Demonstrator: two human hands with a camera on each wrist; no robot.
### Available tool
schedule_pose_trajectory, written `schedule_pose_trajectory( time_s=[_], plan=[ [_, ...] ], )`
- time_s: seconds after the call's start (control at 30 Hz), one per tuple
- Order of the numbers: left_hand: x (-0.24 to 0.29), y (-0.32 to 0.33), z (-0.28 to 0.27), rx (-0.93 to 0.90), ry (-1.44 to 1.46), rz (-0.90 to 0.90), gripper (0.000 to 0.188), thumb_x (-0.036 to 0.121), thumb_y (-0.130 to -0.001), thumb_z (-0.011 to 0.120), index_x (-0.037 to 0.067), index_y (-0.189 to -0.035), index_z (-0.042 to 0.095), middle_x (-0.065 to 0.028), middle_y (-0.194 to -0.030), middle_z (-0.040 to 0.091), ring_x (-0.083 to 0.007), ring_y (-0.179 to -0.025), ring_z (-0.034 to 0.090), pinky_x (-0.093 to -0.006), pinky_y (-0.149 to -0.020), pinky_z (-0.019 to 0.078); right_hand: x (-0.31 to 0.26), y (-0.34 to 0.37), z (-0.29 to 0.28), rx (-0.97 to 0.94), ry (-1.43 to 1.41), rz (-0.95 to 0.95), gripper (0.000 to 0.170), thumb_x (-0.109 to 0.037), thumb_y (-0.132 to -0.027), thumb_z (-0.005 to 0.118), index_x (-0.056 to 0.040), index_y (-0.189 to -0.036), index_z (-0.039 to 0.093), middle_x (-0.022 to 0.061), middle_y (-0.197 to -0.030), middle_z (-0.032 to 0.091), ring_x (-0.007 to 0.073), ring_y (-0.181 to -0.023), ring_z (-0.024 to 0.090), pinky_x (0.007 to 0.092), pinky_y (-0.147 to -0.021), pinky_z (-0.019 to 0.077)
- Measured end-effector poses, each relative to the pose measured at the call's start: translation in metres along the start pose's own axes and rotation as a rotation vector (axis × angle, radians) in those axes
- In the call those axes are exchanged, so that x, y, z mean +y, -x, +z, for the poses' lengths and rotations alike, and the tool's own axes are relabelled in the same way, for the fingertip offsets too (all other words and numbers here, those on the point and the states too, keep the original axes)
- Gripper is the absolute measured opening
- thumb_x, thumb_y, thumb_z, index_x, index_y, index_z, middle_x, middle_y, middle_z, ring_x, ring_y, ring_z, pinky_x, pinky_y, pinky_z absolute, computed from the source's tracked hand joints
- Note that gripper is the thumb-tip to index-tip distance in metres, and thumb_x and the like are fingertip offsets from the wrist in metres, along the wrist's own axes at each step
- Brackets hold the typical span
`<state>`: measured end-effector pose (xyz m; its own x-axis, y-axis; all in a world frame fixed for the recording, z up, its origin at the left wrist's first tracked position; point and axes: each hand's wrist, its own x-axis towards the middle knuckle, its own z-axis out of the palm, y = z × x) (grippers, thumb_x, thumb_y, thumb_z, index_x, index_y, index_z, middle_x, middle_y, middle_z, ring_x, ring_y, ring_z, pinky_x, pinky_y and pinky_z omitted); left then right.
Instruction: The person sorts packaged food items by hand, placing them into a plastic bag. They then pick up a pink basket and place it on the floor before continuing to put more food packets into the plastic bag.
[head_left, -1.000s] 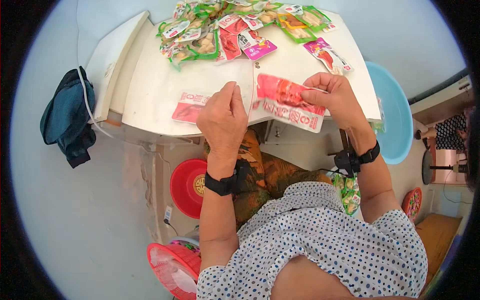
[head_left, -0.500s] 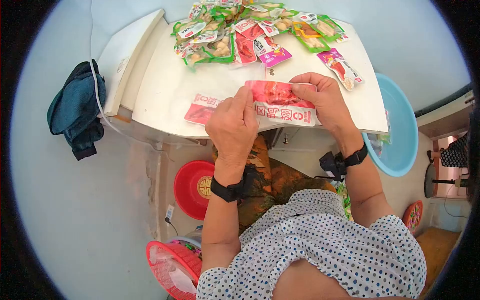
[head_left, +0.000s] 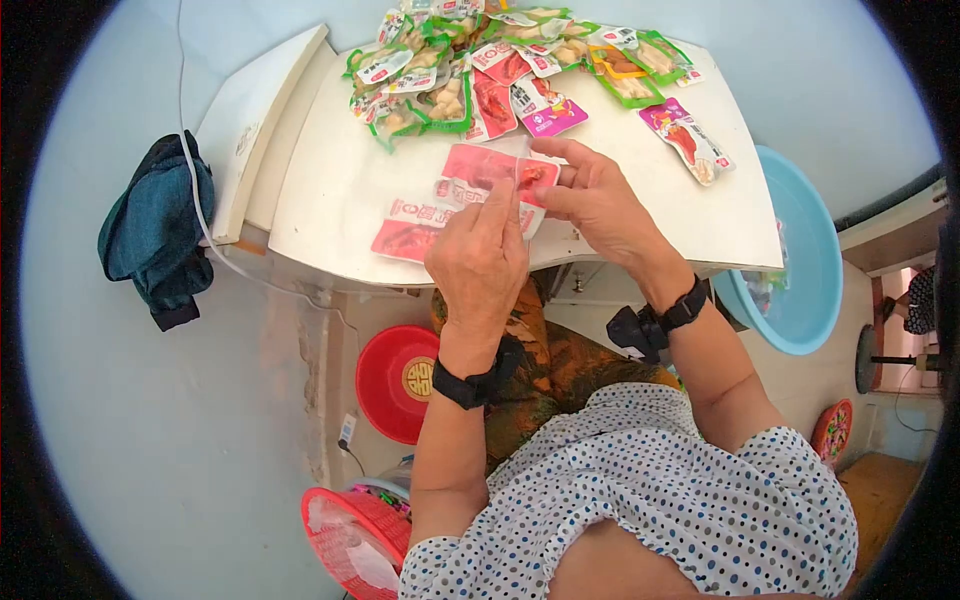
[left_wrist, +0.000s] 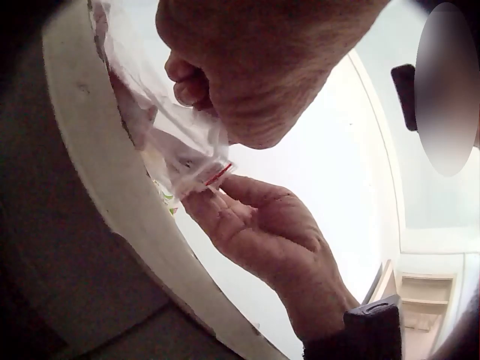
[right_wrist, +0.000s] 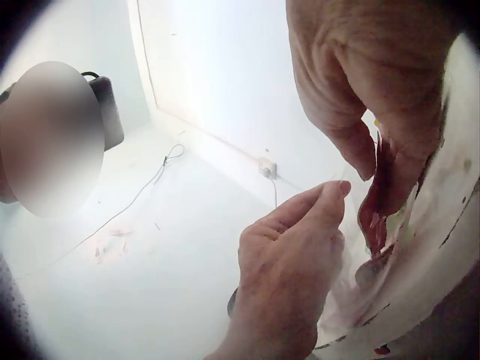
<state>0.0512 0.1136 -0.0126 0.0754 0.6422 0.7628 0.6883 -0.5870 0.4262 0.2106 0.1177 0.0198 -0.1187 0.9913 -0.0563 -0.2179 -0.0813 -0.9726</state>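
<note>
A clear plastic bag (head_left: 425, 190) with a thin red line near its mouth (left_wrist: 217, 174) lies along the table's front. One red-and-white food packet (head_left: 403, 238) shows through the plastic at the left. My left hand (head_left: 478, 262) pinches the bag's edge between thumb and forefinger. The right hand (head_left: 605, 205) grips the end of a second red-and-white food packet (head_left: 470, 165), most of which lies behind the clear plastic. In the right wrist view, this packet (right_wrist: 373, 214) is bent between the right thumb and fingers, close beside the left fingertips (right_wrist: 341, 191).
Green-edged food packets (head_left: 445, 100) are heaped at the back of the white table (head_left: 320, 200). A purple-and-white packet (head_left: 685, 140) lies at the right. Below stand a blue basin (head_left: 810, 250), a red basin (head_left: 385, 385) and a red basket (head_left: 350, 540). Dark cloth (head_left: 160, 220) hangs at left.
The right hand has moved left with its red packet, which now lies mostly behind the clear plastic. My left hand has come to the bag's mouth and stays pinched there.
</note>
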Motion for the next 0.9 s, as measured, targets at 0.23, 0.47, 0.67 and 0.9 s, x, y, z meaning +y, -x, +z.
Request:
schedule_pose_trajectory(
  time_s=[0.23,0.47,0.67,0.9],
  plan=[
    [0.0,-0.002,0.001,-0.009,0.039,-0.043,0.016,0.009,-0.086,0.068,0.007,-0.101,0.07,-0.0092,-0.067,0.061,-0.0276,-0.06,0.061,-0.0382,-0.052,0.0472,0.026,-0.013,0.011,0.126,-0.007,-0.092,0.072,0.005,-0.082,0.065,0.0077,-0.144,0.029,0.0157,-0.104,0.069,0.0148,-0.087,0.066,0.0263,-0.074,0.0527],
    [0.0,0.0,0.005,-0.023,0.051,-0.057,0.015,0.012,-0.087,0.067,0.009,-0.101,0.07,-0.0099,-0.069,0.063,-0.0275,-0.062,0.063,-0.0381,-0.053,0.048,0.034,-0.025,0.02,0.267,0.338,-0.144,0.068,0.004,-0.075,0.066,0.0096,-0.137,0.039,0.0163,-0.084,0.072,0.0176,-0.071,0.069,0.0302,-0.062,0.0546],
    [0.004,-0.002,0.003,-0.054,0.075,-0.062,0.019,0.009,-0.087,0.066,0.007,-0.106,0.071,-0.013,-0.079,0.068,-0.0284,-0.068,0.066,-0.0373,-0.059,0.0511,0.04,-0.038,0.026,0.426,0.584,-0.288,0.066,0.004,-0.07,0.065,0.0032,-0.133,0.047,0.0181,-0.074,0.068,0.0273,-0.066,0.068,0.0372,-0.06,0.0545],
    [0.012,-0.001,0.003,-0.059,0.027,-0.092,0.025,0.007,-0.085,0.067,0.006,-0.11,0.071,-0.0127,-0.082,0.069,-0.0287,-0.071,0.066,-0.0376,-0.061,0.0505,0.037,-0.042,0.03,0.435,0.535,-0.306,0.059,0.003,-0.074,0.065,0.0003,-0.132,0.051,0.0129,-0.074,0.064,0.0213,-0.067,0.066,0.0328,-0.061,0.052]
  ],
)
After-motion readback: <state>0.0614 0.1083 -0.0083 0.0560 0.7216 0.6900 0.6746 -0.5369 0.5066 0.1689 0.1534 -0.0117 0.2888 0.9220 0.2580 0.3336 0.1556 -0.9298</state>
